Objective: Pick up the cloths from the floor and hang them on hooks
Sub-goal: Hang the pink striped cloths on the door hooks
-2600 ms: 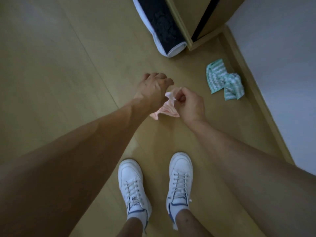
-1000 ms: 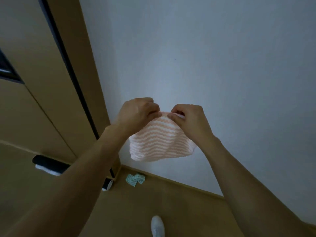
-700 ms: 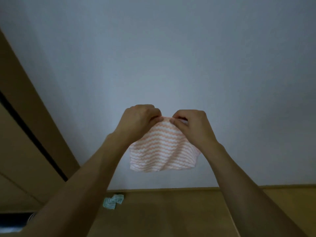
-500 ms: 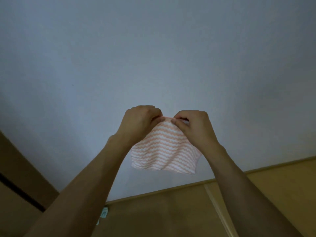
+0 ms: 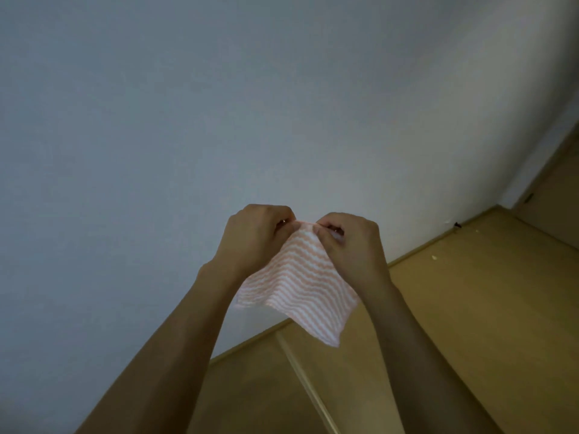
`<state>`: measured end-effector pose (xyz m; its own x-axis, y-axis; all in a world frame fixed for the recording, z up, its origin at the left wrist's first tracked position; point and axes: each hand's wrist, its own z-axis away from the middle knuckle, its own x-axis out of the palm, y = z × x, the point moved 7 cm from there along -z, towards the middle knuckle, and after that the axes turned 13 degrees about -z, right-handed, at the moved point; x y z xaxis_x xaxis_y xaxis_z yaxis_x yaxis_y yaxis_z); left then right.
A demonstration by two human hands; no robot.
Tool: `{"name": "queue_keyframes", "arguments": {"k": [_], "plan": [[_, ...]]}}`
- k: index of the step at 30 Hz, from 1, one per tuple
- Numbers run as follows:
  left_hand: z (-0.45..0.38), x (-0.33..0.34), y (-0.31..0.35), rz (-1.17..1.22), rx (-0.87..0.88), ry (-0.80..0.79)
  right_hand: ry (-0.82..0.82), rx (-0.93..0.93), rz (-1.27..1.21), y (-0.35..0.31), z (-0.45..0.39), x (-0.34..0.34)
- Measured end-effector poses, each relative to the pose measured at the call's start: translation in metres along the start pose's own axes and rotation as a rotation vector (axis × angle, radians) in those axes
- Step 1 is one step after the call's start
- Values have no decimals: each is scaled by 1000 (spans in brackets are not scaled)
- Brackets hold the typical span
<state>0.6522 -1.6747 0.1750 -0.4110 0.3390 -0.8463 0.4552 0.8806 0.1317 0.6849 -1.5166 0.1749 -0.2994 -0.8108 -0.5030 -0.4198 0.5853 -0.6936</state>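
Observation:
A pink-and-white striped cloth (image 5: 300, 286) hangs in the air in front of a pale wall. My left hand (image 5: 257, 239) and my right hand (image 5: 351, 245) are close together and both pinch its top edge at chest height. The cloth droops below them, one corner pointing down to the right. No hook is in view, and the green cloth is out of frame.
A plain pale wall (image 5: 219, 104) fills most of the view. A wooden floor (image 5: 454, 308) with a baseboard runs along the lower right. A wooden door frame (image 5: 560, 170) stands at the far right, with a small dark speck (image 5: 458, 224) by the baseboard.
I have lifted the pink cloth from the floor and spread it between both hands. My view has swung right along the wall; the cabinet and green cloth have left the frame.

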Motion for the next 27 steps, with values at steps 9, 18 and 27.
{"name": "queue_keyframes", "arguments": {"k": [9, 18, 27], "plan": [[-90, 93, 125, 213, 209, -66, 176, 161, 155, 106, -6, -117], [-199, 180, 219, 375, 463, -113, 358, 333, 318, 192, -44, -202], [-326, 229, 290, 497, 678, -82, 598, 430, 448, 250, -110, -271]]}}
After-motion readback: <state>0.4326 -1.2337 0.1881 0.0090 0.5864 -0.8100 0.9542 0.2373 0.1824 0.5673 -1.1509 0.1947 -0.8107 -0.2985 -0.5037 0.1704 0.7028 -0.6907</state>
